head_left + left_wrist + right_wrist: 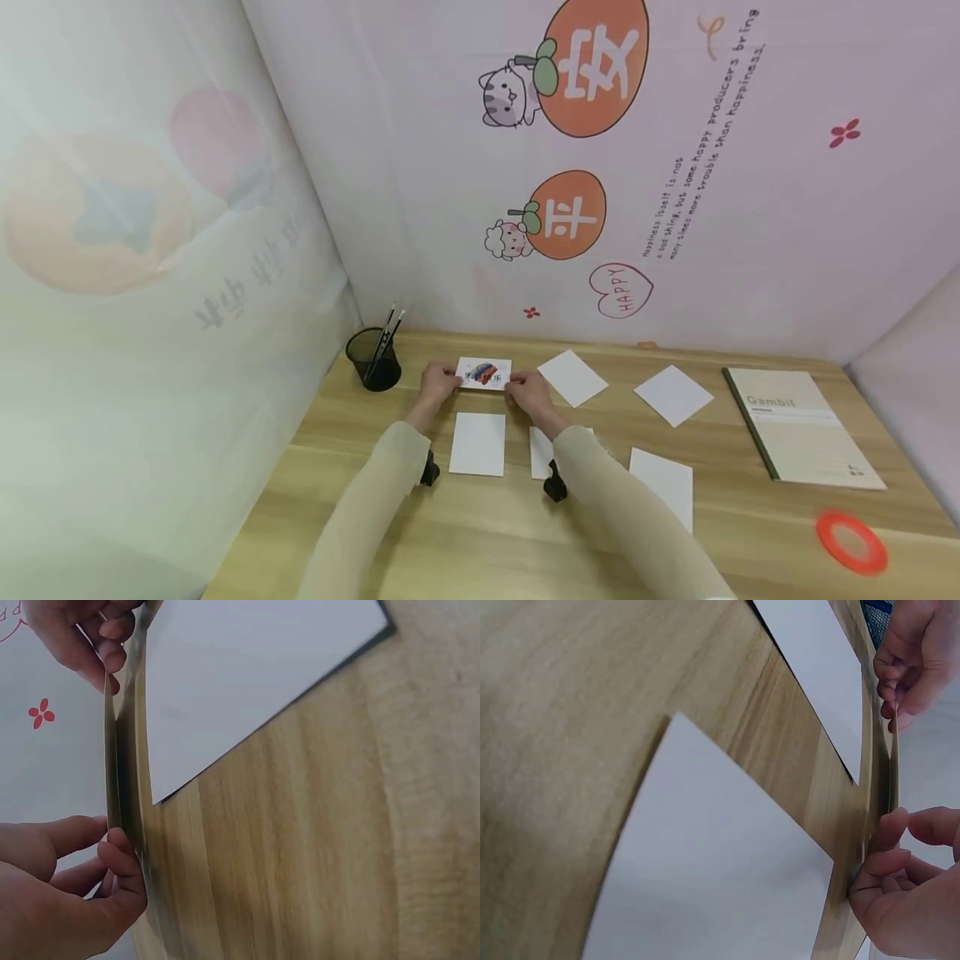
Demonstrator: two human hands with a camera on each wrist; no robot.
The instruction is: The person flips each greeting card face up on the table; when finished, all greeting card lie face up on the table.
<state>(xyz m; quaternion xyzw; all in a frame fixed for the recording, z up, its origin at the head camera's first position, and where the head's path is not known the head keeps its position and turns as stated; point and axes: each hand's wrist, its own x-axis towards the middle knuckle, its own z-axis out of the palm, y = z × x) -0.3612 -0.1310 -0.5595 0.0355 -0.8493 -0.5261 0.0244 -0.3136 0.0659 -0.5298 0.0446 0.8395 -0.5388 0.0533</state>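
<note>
Card (484,373): white, oblong, a multicoloured motif between black characters.
Grip: left hand (438,382) and right hand (531,392) pinch its opposite ends.
Place: toward the back of the wooden desk (472,533), beyond a white sheet (477,444).

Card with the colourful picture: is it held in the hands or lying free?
Held: the left hand and right hand pinch opposite ends of the card, as both wrist views show.

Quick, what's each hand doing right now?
Left hand: closed, pinching one end of a white rectangular card with a colourful picture.
Right hand: closed, pinching that card's other end.
</note>
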